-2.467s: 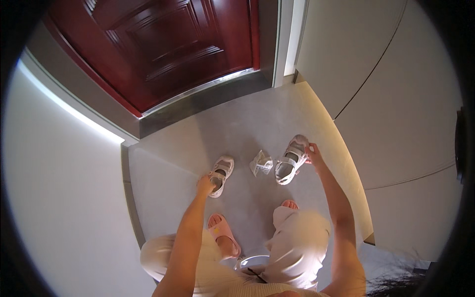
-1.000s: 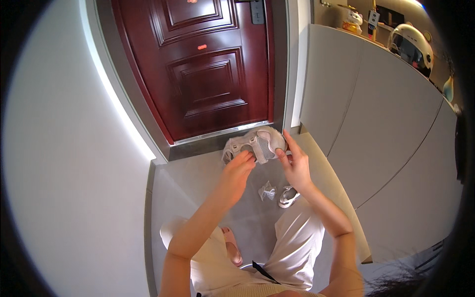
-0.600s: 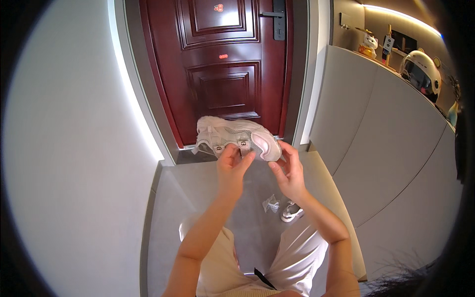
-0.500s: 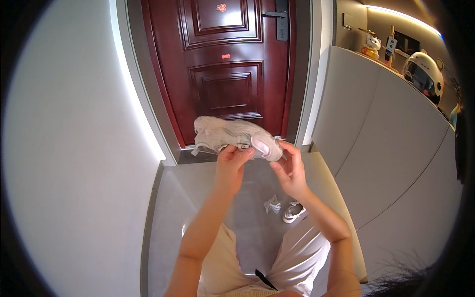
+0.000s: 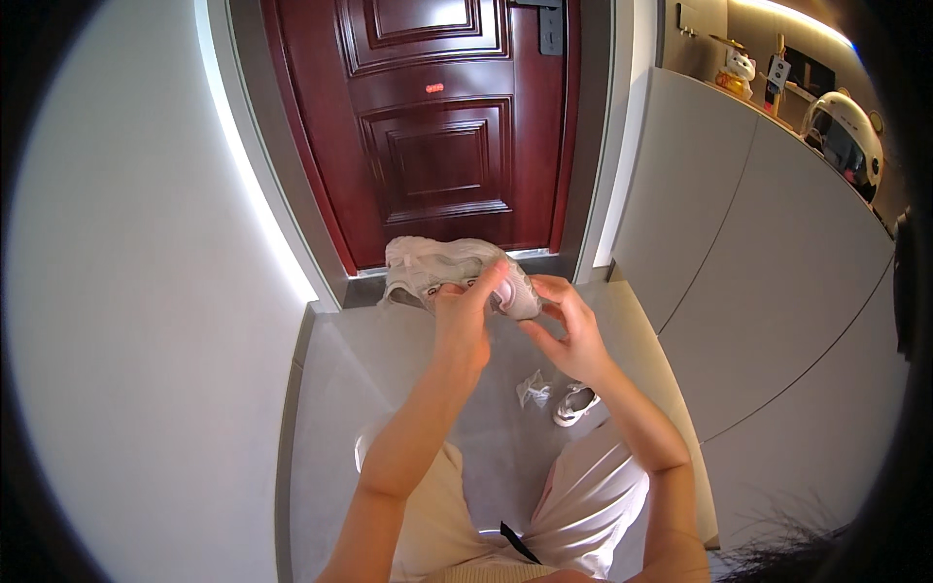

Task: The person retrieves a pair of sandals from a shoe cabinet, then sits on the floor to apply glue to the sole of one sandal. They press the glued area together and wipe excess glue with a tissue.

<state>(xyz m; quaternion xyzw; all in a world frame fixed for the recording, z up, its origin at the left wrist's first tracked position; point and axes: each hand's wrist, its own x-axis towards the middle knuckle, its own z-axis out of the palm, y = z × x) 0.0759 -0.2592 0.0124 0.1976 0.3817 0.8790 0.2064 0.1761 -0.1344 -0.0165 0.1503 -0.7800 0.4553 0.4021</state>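
Observation:
A pale sneaker (image 5: pixel 413 260) with mesh sides and a pinkish lining is raised in front of me, lying on its side. Its opening is toward the right end. My left hand (image 5: pixel 465 316) grips it at the middle, near the laces, with the thumb stretched along the opening and the other fingers partly hidden by the shoe. At the right end, my right hand (image 5: pixel 569 335) pinches the heel between thumb and fingers. On the floor below, a second white shoe (image 5: pixel 575 405) stands near my right knee, beside a crumpled clear plastic wrapper (image 5: pixel 534 389).
Ahead is a dark red panelled door (image 5: pixel 437 160). A white wall (image 5: pixel 126 291) runs along the left. A grey cabinet (image 5: pixel 777 262) curves along the right, carrying a white helmet (image 5: pixel 844 141) and a beckoning-cat figurine (image 5: pixel 737 73). Grey tile floor (image 5: pixel 350 374) lies underneath.
My left thumb has moved up over the shoe's opening, and the left hand has turned. The shoe has tilted slightly, its heel end nearer me. The view has dipped a little.

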